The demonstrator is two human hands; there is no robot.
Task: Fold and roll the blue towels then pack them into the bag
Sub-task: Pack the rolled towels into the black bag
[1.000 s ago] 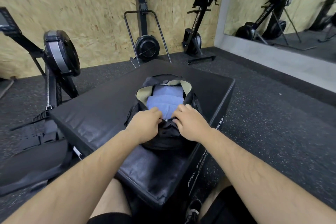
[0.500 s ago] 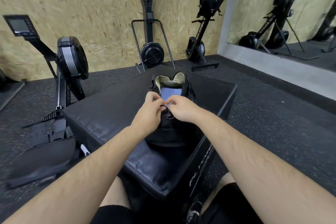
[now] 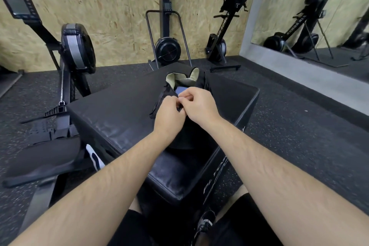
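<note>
Packing step, near the end by the look of it. The blue towel (image 3: 180,90) is already inside the bag (image 3: 200,81); only a small patch shows in the mouth, below the beige lining. The bag sits on the black padded table (image 3: 119,110), toward its far end. Both forearms reach straight forward and the hands meet at the near edge of the opening. The left hand (image 3: 169,114) has curled fingers pinching the bag's fabric. The right hand (image 3: 197,104) is touching it, thumb and forefinger nipped on something small at the seam — likely a zip pull, too small to tell. Neither hand is slack; both grip the bag.

Next move, as a judgement: close the mouth — one hand braces the fabric taut while the other draws along the opening, keeping the towel clear.
</note>
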